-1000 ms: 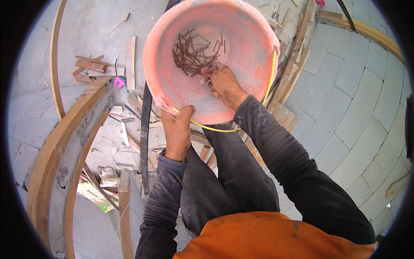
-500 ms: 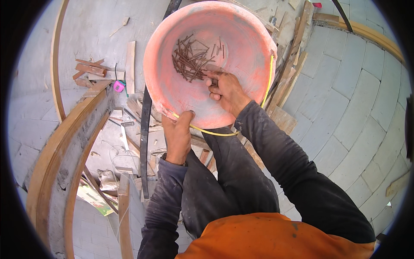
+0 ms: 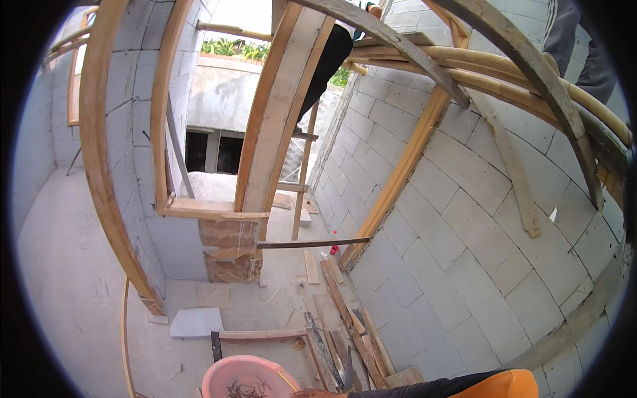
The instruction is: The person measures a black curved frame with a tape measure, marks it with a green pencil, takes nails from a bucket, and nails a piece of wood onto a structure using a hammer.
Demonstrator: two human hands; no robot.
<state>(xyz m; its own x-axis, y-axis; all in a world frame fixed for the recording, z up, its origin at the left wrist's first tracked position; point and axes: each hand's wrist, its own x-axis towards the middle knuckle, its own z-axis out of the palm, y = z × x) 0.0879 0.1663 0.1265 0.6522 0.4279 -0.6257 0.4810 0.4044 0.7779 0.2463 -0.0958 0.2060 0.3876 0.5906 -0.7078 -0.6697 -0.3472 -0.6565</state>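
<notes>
At the bottom edge of the head view is a faded pink plastic basin (image 3: 213,379), only its far part showing. Long, rusty nails (image 3: 242,389) lie in a loose pile inside it. A yellow cord handle (image 3: 287,378) runs along the basin's right rim. Just beside that rim is my right hand (image 3: 317,393), cut by the frame's lower edge, its fingers mostly out of sight; whether it grips anything is hidden. My left hand is outside the view.
Wooden planks (image 3: 352,312) lie along the block wall (image 3: 458,199) at right. A thin bar (image 3: 312,244) crosses ahead between timber frames. Bamboo poles (image 3: 491,63) and curved boards hang overhead. A white block (image 3: 196,322) rests on the floor. Other people's legs (image 3: 330,66) show above.
My view has swung up from the basin to the room and walls. The basin now sits at the lower edge, and my left hand has left the picture. My right hand is nearer the rim.
</notes>
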